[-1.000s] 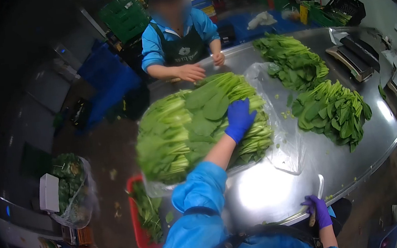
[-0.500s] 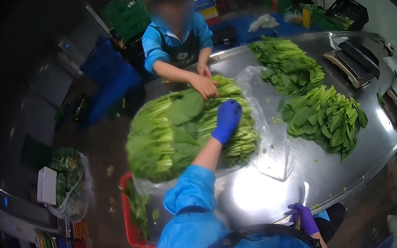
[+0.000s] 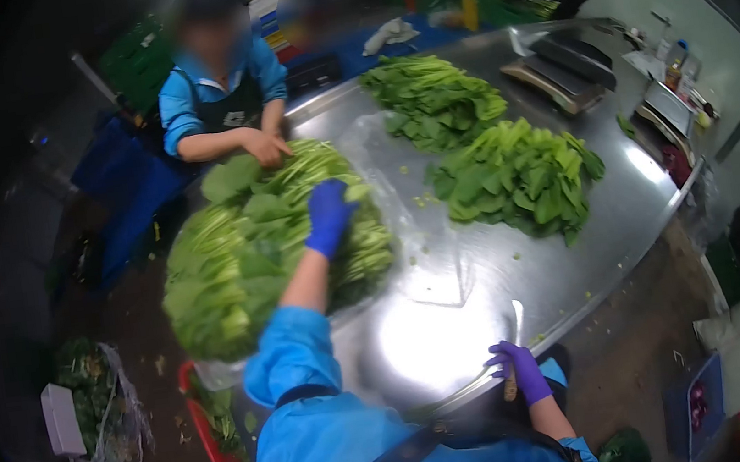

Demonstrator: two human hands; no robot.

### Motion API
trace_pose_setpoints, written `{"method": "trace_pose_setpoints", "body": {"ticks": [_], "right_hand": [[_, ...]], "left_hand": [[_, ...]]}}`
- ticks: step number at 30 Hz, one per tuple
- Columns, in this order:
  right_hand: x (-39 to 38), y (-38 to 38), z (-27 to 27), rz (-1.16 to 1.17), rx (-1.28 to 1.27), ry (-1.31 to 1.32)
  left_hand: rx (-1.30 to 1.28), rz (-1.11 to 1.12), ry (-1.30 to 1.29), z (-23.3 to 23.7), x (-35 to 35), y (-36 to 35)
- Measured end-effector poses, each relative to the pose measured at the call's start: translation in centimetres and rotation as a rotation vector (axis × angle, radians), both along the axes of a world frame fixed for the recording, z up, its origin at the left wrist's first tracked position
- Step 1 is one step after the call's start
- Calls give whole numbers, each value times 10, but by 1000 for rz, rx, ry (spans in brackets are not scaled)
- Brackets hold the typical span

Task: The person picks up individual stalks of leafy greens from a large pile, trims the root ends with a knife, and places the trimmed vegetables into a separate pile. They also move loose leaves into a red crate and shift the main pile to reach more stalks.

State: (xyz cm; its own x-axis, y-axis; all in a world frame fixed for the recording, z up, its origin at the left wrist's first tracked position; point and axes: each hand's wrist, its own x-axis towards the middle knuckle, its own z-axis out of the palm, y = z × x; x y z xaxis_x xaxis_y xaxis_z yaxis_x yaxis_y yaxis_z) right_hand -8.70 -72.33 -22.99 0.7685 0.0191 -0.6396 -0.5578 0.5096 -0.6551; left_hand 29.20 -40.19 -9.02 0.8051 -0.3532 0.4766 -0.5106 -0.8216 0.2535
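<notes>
My left hand (image 3: pixel 330 217), in a blue glove, is closed on the stalks of a large pile of leafy greens (image 3: pixel 221 295). The pile lies on clear plastic at the table's left end. Low on the right, at the near table edge, my right hand (image 3: pixel 518 372) in a purple glove is wrapped round a brown handle (image 3: pixel 510 387). A thin curved strip shows above it; whether it is a blade is unclear. Across the pile, a co-worker's bare hands (image 3: pixel 265 145) are close together at its far edge.
Two more heaps of greens, one farther back (image 3: pixel 437 98) and one nearer (image 3: pixel 520 176), lie on the metal table (image 3: pixel 560 277). A scale (image 3: pixel 555 79) stands behind them. A red crate (image 3: pixel 217 448) with leaves is at the lower left. The co-worker (image 3: pixel 224 92) stands at the far side.
The view has turned, so the table and pile appear farther left. My left hand's fist looks looser, still over the pile. The co-worker's hands have drawn together at the far edge.
</notes>
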Motion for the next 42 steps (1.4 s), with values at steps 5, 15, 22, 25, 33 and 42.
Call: {"method": "trace_pose_setpoints", "body": {"ticks": [5,15,22,25,33,42], "right_hand": [[4,-3,16,9,-52,43],[21,1,20,74,-125,247],[47,-9,-1,302,-102,219],[84,5,38,538,-421,-78],[158,123,144,670,-1031,-1127],[150,137,138,629,-1050,-1202]], "left_hand": [[-583,-30,109,70,-26,-8],[-992,-255,278,263,-179,42],[-957,41,1094,73,-214,31],[-1077,46,1076,7,-241,11],[-1038,99,1035,8,-272,-11],[-1149,69,998,2,-287,-11]]}}
